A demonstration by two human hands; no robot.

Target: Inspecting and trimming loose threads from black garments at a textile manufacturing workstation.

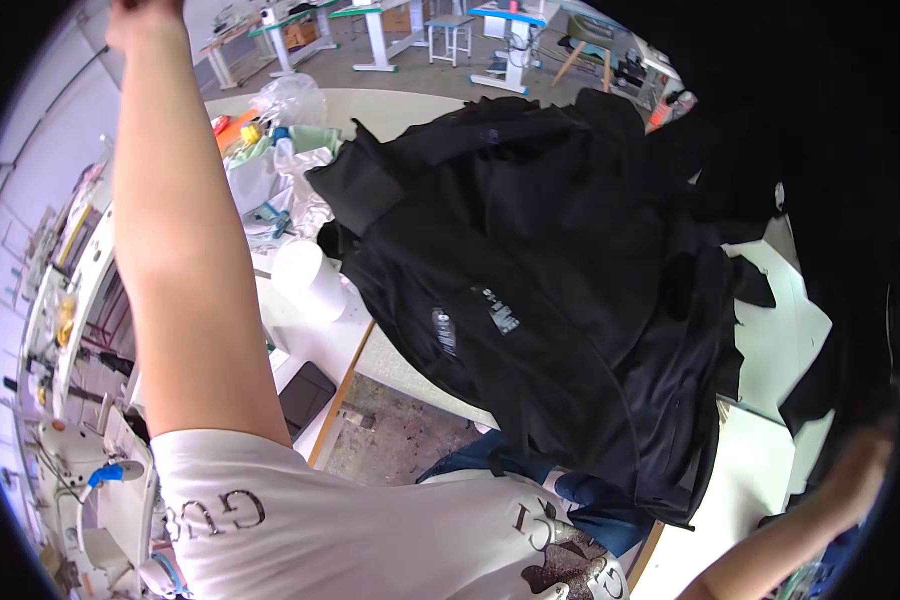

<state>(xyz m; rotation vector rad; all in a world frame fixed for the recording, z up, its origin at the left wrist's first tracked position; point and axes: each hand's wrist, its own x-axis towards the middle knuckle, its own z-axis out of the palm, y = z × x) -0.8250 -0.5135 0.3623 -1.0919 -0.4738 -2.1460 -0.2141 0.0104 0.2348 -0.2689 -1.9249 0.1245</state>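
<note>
A large black garment [530,260] lies in a loose heap across the white table and hangs over its near edge, with small shiny patches on its cloth. My left arm stretches far up on the left, and my left hand [142,28] is cut off by the top edge, so its fingers are hidden. Low on the right, my right hand [863,462] is smeared by motion beside dark cloth near the rim. Whether either hand holds anything cannot be made out.
A white cylindrical roll [308,278] stands left of the garment, near a dark phone [307,398]. Behind it lie crumpled clear plastic bags [290,100]. Sewing machines [70,445] line the left side. Worktables [375,40] and a stool [451,30] stand farther back.
</note>
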